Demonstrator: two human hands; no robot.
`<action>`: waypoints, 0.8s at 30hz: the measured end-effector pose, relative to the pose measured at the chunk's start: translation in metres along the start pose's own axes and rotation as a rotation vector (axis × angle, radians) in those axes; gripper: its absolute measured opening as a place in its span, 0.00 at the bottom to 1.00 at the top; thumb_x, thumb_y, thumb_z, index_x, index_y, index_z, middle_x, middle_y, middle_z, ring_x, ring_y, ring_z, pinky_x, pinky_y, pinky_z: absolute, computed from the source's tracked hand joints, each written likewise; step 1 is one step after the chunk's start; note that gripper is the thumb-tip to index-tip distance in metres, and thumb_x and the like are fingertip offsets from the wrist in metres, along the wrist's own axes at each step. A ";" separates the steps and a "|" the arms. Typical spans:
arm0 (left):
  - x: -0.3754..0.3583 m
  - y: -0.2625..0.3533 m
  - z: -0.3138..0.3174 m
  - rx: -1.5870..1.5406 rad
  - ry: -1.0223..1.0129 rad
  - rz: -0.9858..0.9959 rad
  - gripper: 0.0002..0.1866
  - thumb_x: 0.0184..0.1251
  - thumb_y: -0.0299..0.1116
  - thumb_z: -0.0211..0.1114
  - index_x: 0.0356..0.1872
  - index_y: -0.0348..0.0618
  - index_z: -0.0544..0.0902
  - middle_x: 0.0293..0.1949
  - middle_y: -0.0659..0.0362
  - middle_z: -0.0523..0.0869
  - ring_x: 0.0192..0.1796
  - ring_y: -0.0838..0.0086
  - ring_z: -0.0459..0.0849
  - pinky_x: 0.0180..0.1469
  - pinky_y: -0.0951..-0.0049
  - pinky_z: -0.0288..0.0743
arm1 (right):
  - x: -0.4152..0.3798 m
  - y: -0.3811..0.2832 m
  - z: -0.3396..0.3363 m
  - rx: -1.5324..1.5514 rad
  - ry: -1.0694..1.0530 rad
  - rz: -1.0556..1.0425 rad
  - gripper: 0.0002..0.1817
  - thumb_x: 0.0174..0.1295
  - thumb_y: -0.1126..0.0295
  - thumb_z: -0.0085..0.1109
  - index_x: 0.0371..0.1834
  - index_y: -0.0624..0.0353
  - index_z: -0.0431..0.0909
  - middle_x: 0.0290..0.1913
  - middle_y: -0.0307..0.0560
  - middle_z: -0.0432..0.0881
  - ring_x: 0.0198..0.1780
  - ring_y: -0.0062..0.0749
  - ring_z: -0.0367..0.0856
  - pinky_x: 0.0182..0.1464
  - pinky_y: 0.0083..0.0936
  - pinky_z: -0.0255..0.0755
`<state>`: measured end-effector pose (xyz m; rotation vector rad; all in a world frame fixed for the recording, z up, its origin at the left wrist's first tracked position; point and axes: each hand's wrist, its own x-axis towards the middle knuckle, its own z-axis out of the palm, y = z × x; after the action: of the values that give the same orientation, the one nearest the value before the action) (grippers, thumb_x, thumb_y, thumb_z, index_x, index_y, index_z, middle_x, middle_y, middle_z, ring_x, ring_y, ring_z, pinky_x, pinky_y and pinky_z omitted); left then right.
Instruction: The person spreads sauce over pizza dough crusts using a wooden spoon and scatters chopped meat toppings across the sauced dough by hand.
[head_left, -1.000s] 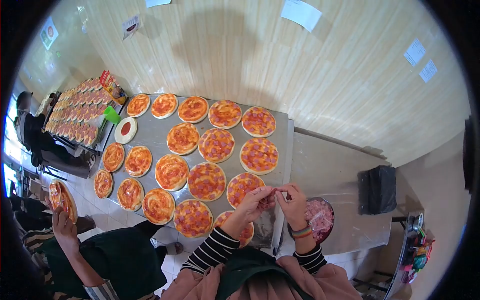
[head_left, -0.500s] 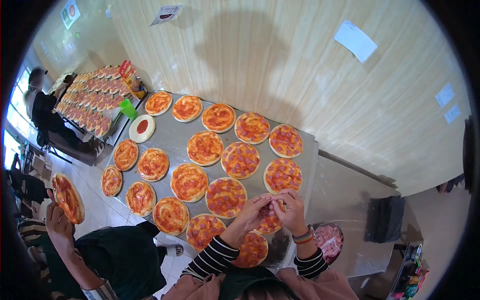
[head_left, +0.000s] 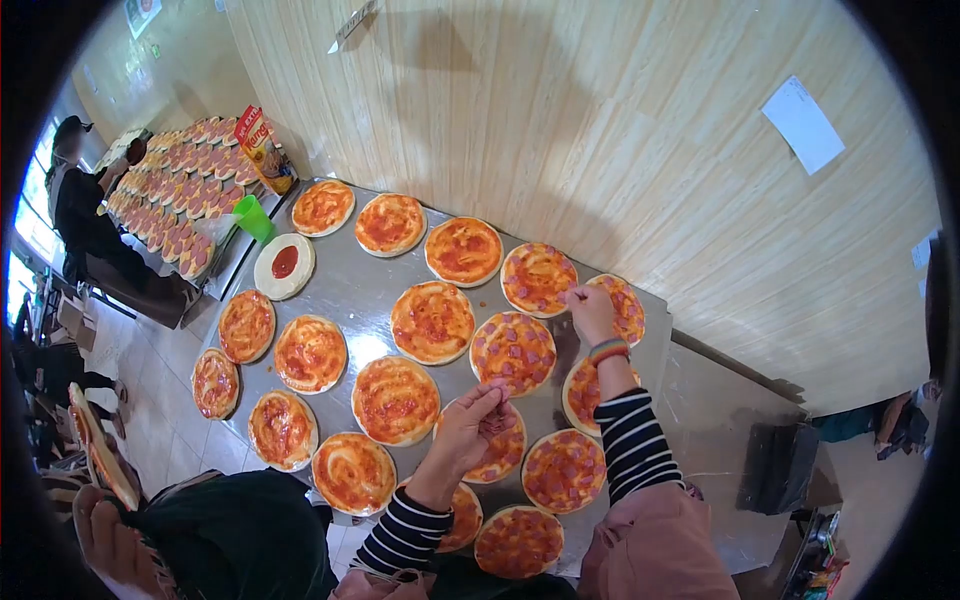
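Observation:
My left hand [head_left: 467, 430] is half closed above a ham-topped pizza [head_left: 500, 450], with pinkish diced ham at its fingers. My right hand [head_left: 592, 310] reaches farther out, its fingertips pinched at the edge of another ham-topped pizza [head_left: 540, 279]; what lies in the pinch is hidden. Just beyond the left fingertips is a pizza [head_left: 512, 354] scattered with ham cubes. A pizza [head_left: 620, 310] behind the right hand and another [head_left: 583, 395] beside its forearm are partly covered. Near my body lie more ham-topped pizzas [head_left: 563, 471].
Sauced pizza bases [head_left: 396, 400] fill the left of the metal table [head_left: 365, 345], with one less-spread base [head_left: 284, 266]. A green cup [head_left: 253, 218] and a red-yellow packet [head_left: 264, 150] stand behind. A co-worker's hand [head_left: 110, 540] and tilted pizza [head_left: 103, 450] are at left; another person [head_left: 85, 210] is farther back.
My hands have separated: the right moved up and away to the far pizzas, the left shifted slightly left. The co-worker's pizza has tilted edge-on and lower. The view has shifted.

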<state>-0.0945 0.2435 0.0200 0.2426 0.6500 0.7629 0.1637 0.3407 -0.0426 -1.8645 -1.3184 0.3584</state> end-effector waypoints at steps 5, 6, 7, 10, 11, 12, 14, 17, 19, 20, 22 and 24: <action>0.014 0.022 -0.003 0.012 0.007 0.026 0.07 0.62 0.29 0.54 0.40 0.41 0.75 0.30 0.66 0.77 0.32 0.81 0.78 0.35 0.79 0.76 | 0.027 -0.009 0.012 -0.292 -0.146 0.037 0.09 0.45 0.65 0.57 0.17 0.59 0.79 0.26 0.53 0.77 0.36 0.44 0.75 0.38 0.34 0.70; 0.017 0.025 -0.004 0.009 -0.003 0.038 0.07 0.62 0.29 0.55 0.40 0.41 0.75 0.30 0.66 0.77 0.31 0.81 0.77 0.35 0.79 0.75 | 0.031 -0.003 0.017 -0.293 -0.147 0.039 0.09 0.45 0.65 0.57 0.17 0.59 0.79 0.26 0.53 0.77 0.36 0.44 0.75 0.38 0.34 0.70; 0.020 0.027 -0.004 0.008 -0.002 0.037 0.07 0.62 0.29 0.55 0.40 0.41 0.75 0.30 0.66 0.77 0.31 0.81 0.77 0.35 0.79 0.75 | 0.034 0.002 0.022 -0.385 -0.138 -0.014 0.09 0.45 0.65 0.57 0.17 0.58 0.79 0.28 0.54 0.76 0.35 0.44 0.75 0.39 0.35 0.70; 0.030 0.030 0.001 0.022 0.013 0.049 0.07 0.62 0.29 0.55 0.39 0.41 0.75 0.30 0.66 0.77 0.31 0.82 0.77 0.35 0.79 0.75 | 0.036 -0.003 0.024 -0.519 -0.136 -0.029 0.08 0.44 0.66 0.57 0.18 0.58 0.79 0.33 0.54 0.75 0.35 0.45 0.75 0.40 0.36 0.70; 0.033 0.030 0.003 0.018 0.030 0.055 0.07 0.62 0.29 0.55 0.39 0.41 0.74 0.31 0.65 0.77 0.32 0.81 0.77 0.35 0.80 0.75 | 0.036 -0.008 0.022 -0.560 -0.142 0.011 0.07 0.44 0.67 0.57 0.20 0.58 0.79 0.34 0.53 0.75 0.36 0.45 0.75 0.41 0.35 0.70; 0.036 0.030 0.005 0.014 0.047 0.059 0.07 0.62 0.29 0.55 0.39 0.40 0.74 0.32 0.65 0.77 0.33 0.81 0.77 0.35 0.80 0.75 | 0.034 -0.013 0.021 -0.560 -0.143 0.011 0.07 0.44 0.67 0.57 0.20 0.58 0.79 0.34 0.53 0.75 0.36 0.45 0.75 0.41 0.35 0.70; 0.045 0.028 0.005 -0.006 0.045 0.064 0.07 0.61 0.28 0.55 0.40 0.41 0.74 0.34 0.63 0.78 0.35 0.80 0.78 0.36 0.80 0.76 | 0.027 -0.024 0.017 -0.551 0.020 -0.064 0.07 0.43 0.69 0.59 0.25 0.58 0.79 0.33 0.51 0.74 0.35 0.44 0.75 0.40 0.35 0.70; 0.060 0.025 0.008 -0.030 0.048 0.092 0.08 0.61 0.27 0.55 0.41 0.41 0.73 0.37 0.61 0.79 0.36 0.79 0.78 0.36 0.80 0.76 | 0.015 -0.038 0.005 -0.180 -0.021 -0.141 0.09 0.46 0.69 0.60 0.30 0.60 0.79 0.32 0.49 0.76 0.34 0.38 0.76 0.37 0.30 0.70; 0.069 0.023 0.010 -0.037 0.057 0.116 0.07 0.61 0.27 0.55 0.40 0.41 0.73 0.37 0.61 0.79 0.36 0.79 0.79 0.36 0.79 0.76 | -0.005 -0.057 -0.001 0.387 -0.306 -0.002 0.09 0.50 0.68 0.60 0.30 0.62 0.78 0.29 0.45 0.78 0.30 0.27 0.76 0.33 0.22 0.69; 0.073 0.022 0.010 -0.027 0.071 0.126 0.07 0.61 0.27 0.55 0.40 0.40 0.73 0.35 0.61 0.79 0.35 0.78 0.79 0.36 0.79 0.76 | -0.016 -0.077 -0.011 0.393 -0.443 -0.010 0.09 0.52 0.68 0.59 0.30 0.64 0.78 0.27 0.43 0.78 0.29 0.22 0.74 0.32 0.19 0.68; 0.080 0.018 0.011 -0.016 0.079 0.130 0.07 0.62 0.27 0.54 0.41 0.40 0.72 0.33 0.61 0.79 0.33 0.78 0.78 0.35 0.79 0.76 | -0.033 -0.097 -0.022 0.393 -0.573 -0.015 0.09 0.53 0.68 0.58 0.30 0.65 0.77 0.26 0.40 0.79 0.28 0.17 0.73 0.31 0.16 0.67; 0.084 0.016 0.014 -0.045 0.051 0.164 0.06 0.61 0.26 0.54 0.39 0.40 0.72 0.33 0.60 0.79 0.32 0.76 0.79 0.34 0.79 0.76 | -0.041 -0.102 -0.023 0.412 -0.592 0.009 0.08 0.53 0.71 0.58 0.31 0.66 0.78 0.25 0.38 0.78 0.26 0.14 0.71 0.30 0.13 0.67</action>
<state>-0.0490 0.3146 -0.0006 0.2379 0.6662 0.9429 0.0945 0.3077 0.0399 -1.4606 -1.4679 1.1613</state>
